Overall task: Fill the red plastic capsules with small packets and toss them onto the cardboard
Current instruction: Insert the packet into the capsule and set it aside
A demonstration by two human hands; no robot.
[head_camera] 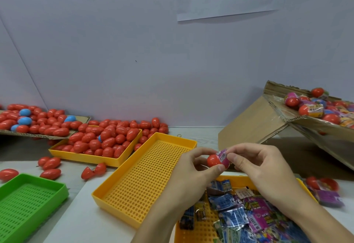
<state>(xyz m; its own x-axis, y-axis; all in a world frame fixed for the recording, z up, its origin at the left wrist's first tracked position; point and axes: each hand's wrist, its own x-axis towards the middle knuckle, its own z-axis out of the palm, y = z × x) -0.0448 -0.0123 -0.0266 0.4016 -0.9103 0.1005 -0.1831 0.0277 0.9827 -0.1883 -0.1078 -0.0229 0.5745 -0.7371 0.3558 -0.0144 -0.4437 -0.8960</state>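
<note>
Both hands meet above the counter, near right. The left hand (193,163) grips a red capsule (214,160); the right hand (254,163) pinches a pink packet (223,159) at its opening.

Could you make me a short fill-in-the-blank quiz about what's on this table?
1. Both hands hold a red capsule with a ____ packet sticking out.
2. The tray just left of the hands is ____ in colour.
3. Among the red capsules on the far-left cardboard lie a few ____ ones.

Missing words: pink; yellow; blue
</note>
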